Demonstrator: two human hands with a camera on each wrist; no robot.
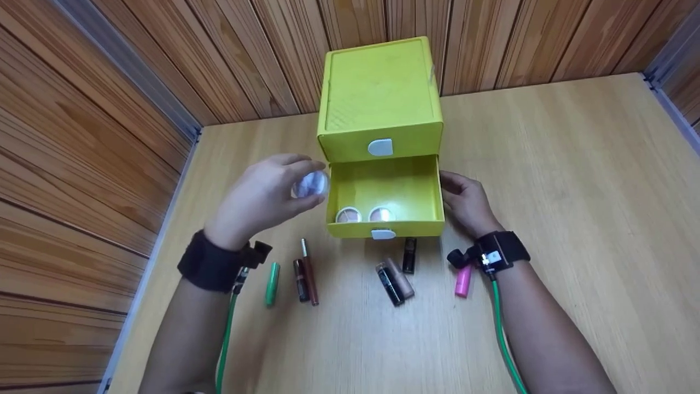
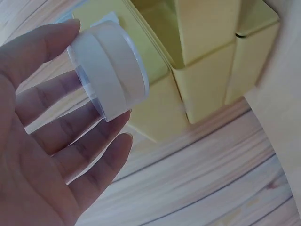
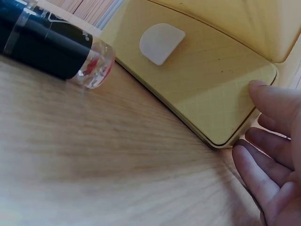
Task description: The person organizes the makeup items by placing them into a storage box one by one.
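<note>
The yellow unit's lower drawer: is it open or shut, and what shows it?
Open: the lower drawer juts out past the upper drawer, showing its inside with two round containers.

Two pots (image 1: 349, 215), seemingly, in drawer (image 1: 391, 183); tubes (image 1: 272, 284) on table (image 1: 574, 219) before it.

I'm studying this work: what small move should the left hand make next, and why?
Probably shift the left hand rightward and lower its round, white-and-clear jar into the open yellow drawer: the jar is just left of it in the head view, two small round containers lie along its front, bare space shows behind them, and the right hand is at its right side.
</note>
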